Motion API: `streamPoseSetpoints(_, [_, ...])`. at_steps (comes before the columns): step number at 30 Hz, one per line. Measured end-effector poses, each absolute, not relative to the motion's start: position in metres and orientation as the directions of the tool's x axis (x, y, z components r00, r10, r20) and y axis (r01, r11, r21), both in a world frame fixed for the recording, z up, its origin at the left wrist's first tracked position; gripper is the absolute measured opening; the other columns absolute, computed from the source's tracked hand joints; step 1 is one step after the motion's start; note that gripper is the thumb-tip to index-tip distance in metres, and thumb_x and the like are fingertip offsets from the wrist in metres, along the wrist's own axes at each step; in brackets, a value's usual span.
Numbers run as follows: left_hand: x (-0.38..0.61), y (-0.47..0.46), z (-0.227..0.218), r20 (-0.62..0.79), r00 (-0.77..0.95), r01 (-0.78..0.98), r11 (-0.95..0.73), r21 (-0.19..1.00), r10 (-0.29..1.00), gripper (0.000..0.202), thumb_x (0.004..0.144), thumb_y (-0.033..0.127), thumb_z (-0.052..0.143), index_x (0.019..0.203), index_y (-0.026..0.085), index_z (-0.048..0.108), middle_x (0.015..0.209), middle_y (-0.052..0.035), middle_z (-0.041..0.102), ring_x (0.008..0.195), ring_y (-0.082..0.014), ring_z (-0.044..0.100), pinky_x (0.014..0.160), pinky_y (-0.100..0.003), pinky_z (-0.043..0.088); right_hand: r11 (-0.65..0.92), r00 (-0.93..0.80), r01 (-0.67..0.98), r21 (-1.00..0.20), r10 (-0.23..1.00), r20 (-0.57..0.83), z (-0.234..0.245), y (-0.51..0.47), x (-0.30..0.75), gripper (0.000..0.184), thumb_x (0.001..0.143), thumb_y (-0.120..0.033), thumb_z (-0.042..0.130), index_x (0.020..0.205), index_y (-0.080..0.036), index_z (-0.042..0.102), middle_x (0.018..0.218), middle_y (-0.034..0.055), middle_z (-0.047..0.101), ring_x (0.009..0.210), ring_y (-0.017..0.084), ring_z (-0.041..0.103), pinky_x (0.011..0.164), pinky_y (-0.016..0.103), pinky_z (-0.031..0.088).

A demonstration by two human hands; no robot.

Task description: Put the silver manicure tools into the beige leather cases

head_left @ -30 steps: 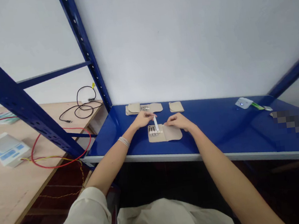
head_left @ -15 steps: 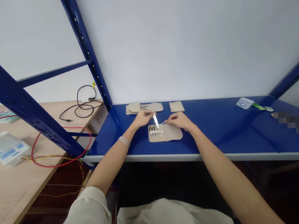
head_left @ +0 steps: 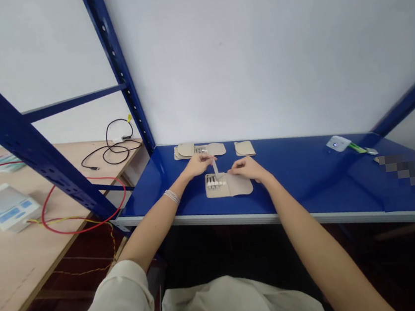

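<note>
My left hand [head_left: 198, 164] pinches the top of a thin whitish strip [head_left: 215, 168], which looks like a flat plastic sleeve and hangs tilted. Just right of its lower end, my right hand [head_left: 247, 168] is closed in a pinch on a slim metal tool, now mostly hidden by the fingers. Beneath both hands a beige manicure case [head_left: 240, 185] lies unfolded. Several small metal tools [head_left: 213, 184] sit under white loops in its left half, and its right flap is bare.
Behind my left hand lie more beige cases [head_left: 185, 150], one opened with tools showing. A folded beige case [head_left: 244, 148] rests near the wall. A white device [head_left: 338, 143] with a lit spot is at right. Blue posts [head_left: 116, 61] and a wooden table [head_left: 3, 268] with cables flank the left.
The strip has turned from bright and shiny to dull as its angle shifted slightly. The slim tool that stuck out from my right fingers is barely visible now. Both hands stay nearly in place.
</note>
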State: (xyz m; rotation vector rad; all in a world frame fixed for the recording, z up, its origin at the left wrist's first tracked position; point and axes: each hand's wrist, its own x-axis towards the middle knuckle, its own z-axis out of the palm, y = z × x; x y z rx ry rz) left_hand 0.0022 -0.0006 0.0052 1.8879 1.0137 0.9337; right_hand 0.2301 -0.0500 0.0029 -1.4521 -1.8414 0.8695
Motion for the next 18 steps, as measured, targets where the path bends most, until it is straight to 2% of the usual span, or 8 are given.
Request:
streamPoseSetpoints(6, [0.0031,0.0009,0.0034,0.235,0.431,0.357,-0.404,0.842,0.871,0.027,0.082,0.022,0.058,0.097,0.008,0.076,0.073,-0.0058,0.071,0.057,-0.01,0.054,0.063,-0.023,0.046,0.157,-0.146,0.568,-0.808,0.985,0.089,0.0024,-0.05,0.2286,0.03,0.064,-0.046,0.071,0.06,-0.016,0.068,0.06,0.0015,0.062,0.059,0.014,0.049,0.055,0.027,0.035])
streamPoseSetpoints(11, [0.0022,0.0038,0.0009,0.257,0.432,0.391,-0.436,0.811,0.864,0.026,0.082,0.023,0.059,0.096,0.008,0.075,0.074,-0.0061,0.072,0.061,-0.0119,0.057,0.064,-0.023,0.047,0.132,-0.077,0.535,-0.835,0.991,0.108,0.0034,-0.0507,0.2272,0.033,0.064,-0.048,0.072,0.063,-0.015,0.069,0.059,0.0013,0.06,0.057,0.013,0.047,0.054,0.027,0.034])
streamPoseSetpoints(14, [0.0018,0.006,-0.0012,0.27,0.424,0.405,-0.448,0.797,0.864,0.027,0.082,0.024,0.058,0.096,0.008,0.075,0.075,-0.0066,0.072,0.065,-0.0139,0.061,0.068,-0.024,0.048,0.139,-0.052,0.475,-0.869,0.99,0.13,0.0038,-0.0502,0.2275,0.036,0.066,-0.052,0.071,0.068,-0.016,0.068,0.062,0.0016,0.061,0.061,0.014,0.05,0.057,0.027,0.037])
streamPoseSetpoints(18, [0.0017,0.0074,-0.0022,0.279,0.415,0.415,-0.453,0.789,0.866,0.027,0.082,0.023,0.057,0.096,0.008,0.075,0.077,-0.0073,0.073,0.069,-0.0153,0.063,0.07,-0.025,0.049,0.17,-0.105,0.406,-0.898,0.985,0.138,0.0049,-0.0508,0.2279,0.036,0.065,-0.052,0.072,0.069,-0.017,0.069,0.069,0.0025,0.064,0.069,0.015,0.053,0.064,0.027,0.041])
